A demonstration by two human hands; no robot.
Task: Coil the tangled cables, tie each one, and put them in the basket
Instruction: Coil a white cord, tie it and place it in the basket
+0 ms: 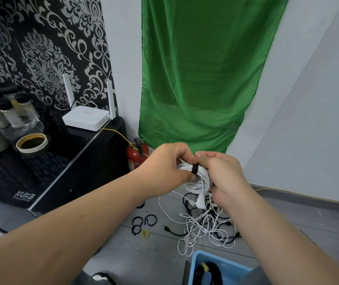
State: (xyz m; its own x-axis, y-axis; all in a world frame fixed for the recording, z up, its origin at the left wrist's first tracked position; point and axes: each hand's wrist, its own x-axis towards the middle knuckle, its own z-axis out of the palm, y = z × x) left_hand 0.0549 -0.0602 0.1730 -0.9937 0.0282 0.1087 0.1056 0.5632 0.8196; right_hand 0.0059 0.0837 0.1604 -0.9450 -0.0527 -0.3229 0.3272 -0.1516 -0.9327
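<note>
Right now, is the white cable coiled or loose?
Coiled: the white cable sits in bunched loops gripped by the left hand and right hand, a black tie around it.

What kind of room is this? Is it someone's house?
Probably a workroom or small lab, not a living room. A white router sits on a black cabinet marked KUKA, a red fire extinguisher stands beside it, and a green cloth hangs on the wall like a backdrop.

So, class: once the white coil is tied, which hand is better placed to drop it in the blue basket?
Right hand, probably. It grips the white coil by its body, and the blue basket lies nearer its forearm. The left hand only pinches the black tie.
</note>
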